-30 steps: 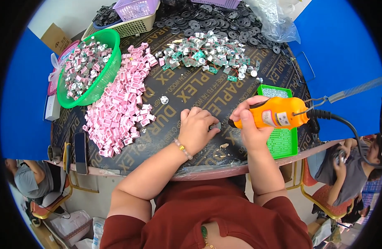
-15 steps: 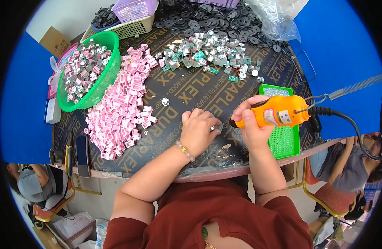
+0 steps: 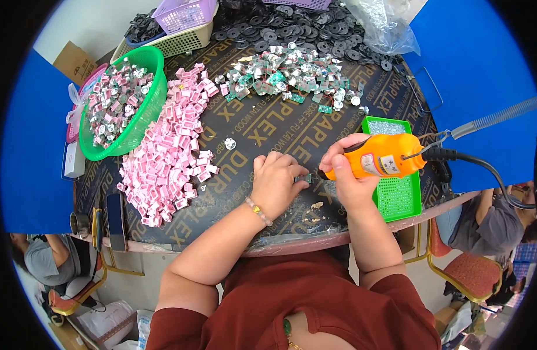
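On the dark bench [image 3: 268, 125], the left hand [image 3: 275, 184] pinches what seems a small part [image 3: 304, 178], just left of the orange screwdriver [image 3: 376, 157] clasped in the right hand [image 3: 347, 175].

Tiny part [image 3: 303, 178] — hidden between hands

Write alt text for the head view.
The right hand holds an orange electric screwdriver to a small part pinned by the left hand on a dark table, beside a heap of pink plastic pieces and a green tray.
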### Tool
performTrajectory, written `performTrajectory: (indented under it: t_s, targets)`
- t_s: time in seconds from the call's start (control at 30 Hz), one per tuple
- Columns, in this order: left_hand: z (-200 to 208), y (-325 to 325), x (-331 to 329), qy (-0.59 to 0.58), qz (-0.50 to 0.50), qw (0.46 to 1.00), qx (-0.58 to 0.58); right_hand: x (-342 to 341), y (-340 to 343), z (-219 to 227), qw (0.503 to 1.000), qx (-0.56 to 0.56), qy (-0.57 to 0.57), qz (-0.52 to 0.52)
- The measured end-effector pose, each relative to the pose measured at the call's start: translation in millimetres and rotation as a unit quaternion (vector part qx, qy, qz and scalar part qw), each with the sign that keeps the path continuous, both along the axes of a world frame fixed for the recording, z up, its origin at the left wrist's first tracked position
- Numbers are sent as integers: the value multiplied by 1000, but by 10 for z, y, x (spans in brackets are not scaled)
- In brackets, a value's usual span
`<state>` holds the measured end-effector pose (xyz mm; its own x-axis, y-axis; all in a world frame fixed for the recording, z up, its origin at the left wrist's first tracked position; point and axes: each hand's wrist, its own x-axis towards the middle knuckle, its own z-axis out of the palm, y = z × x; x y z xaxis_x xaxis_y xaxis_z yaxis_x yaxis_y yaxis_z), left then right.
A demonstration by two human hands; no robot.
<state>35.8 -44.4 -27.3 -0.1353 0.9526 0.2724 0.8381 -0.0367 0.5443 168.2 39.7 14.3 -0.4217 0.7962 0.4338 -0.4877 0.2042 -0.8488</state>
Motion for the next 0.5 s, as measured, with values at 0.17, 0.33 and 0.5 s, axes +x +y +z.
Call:
performTrajectory:
  t_s: [0.17, 0.33, 0.5]
  targets:
    - [-13, 6, 4, -5, -6, 1000, 7, -28, -33, 38, 998, 4, -61, 0]
    - [-25, 20, 29, 20, -11, 999, 28, -87, 9, -15, 993, -7, -112, -21]
    - [-38, 0, 57, 47, -22, 997, 50, -31, 1, 25, 993, -19, -112, -20]
